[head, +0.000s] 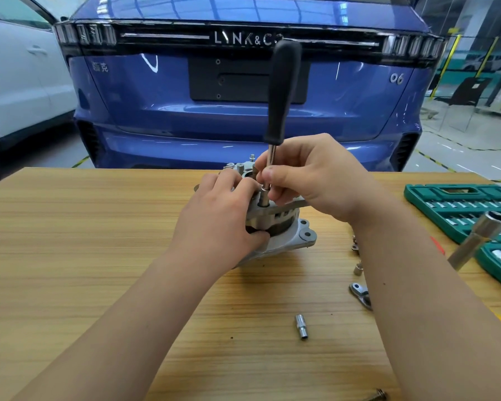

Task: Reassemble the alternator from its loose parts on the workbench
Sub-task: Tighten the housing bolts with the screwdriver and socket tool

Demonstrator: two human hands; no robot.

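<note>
Alternator (289, 235) half hidden, left hand (223, 215) gripping it, right hand (315, 175) apparently pinching nut driver (282, 91) shaft

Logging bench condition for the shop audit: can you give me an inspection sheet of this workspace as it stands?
Surface: wooden workbench, wood-grain top, small parts lying on its right half.
Job's things: alternator stands mid-bench; black-handled socket driver upright on a fastener at its top.
Clutter: loose socket, metal bracket and bolt on the bench; open green socket set case at right, a long socket tilted beside it.
Grippers: left hand grips the alternator; right hand pinches the driver's shaft.
Cables: nothing seen.
Surroundings: blue car behind the bench, white car at left.
</note>
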